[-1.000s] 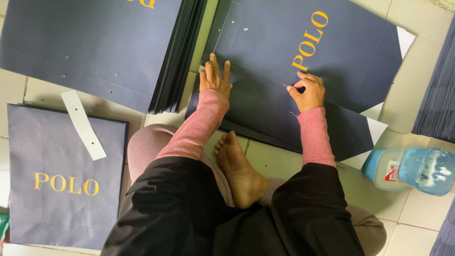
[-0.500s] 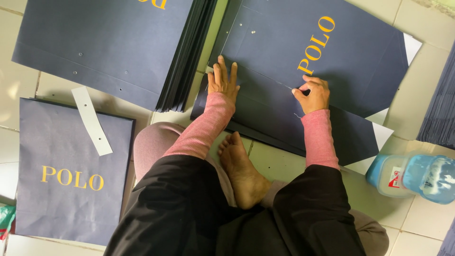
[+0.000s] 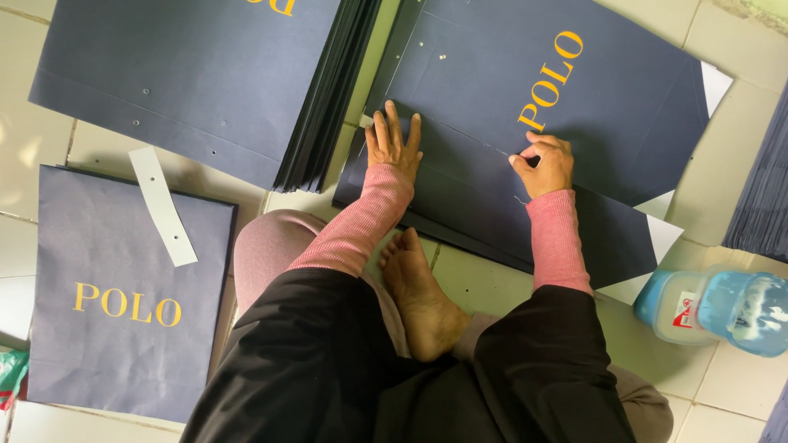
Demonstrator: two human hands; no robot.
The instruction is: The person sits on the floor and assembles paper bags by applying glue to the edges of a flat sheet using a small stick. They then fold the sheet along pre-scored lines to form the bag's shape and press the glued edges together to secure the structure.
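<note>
A floor of pale square tiles (image 3: 739, 148) with darker grout lines fills the view. Left of the blue plastic bottle (image 3: 722, 308), daylight, probably, falls evenly.

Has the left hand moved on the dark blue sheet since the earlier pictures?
No. The left hand lies flat on the dark blue sheet, beside the stack of sheets as before; only the camera view shifted slightly. The right hand also stays near the gold lettering.

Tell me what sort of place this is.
Probably an informal or home workshop where paper bags get assembled by hand. A person sits on a white tiled floor, both hands pressed on a flat navy bag sheet; a stack of like sheets and a finished bag lie nearby.
</note>
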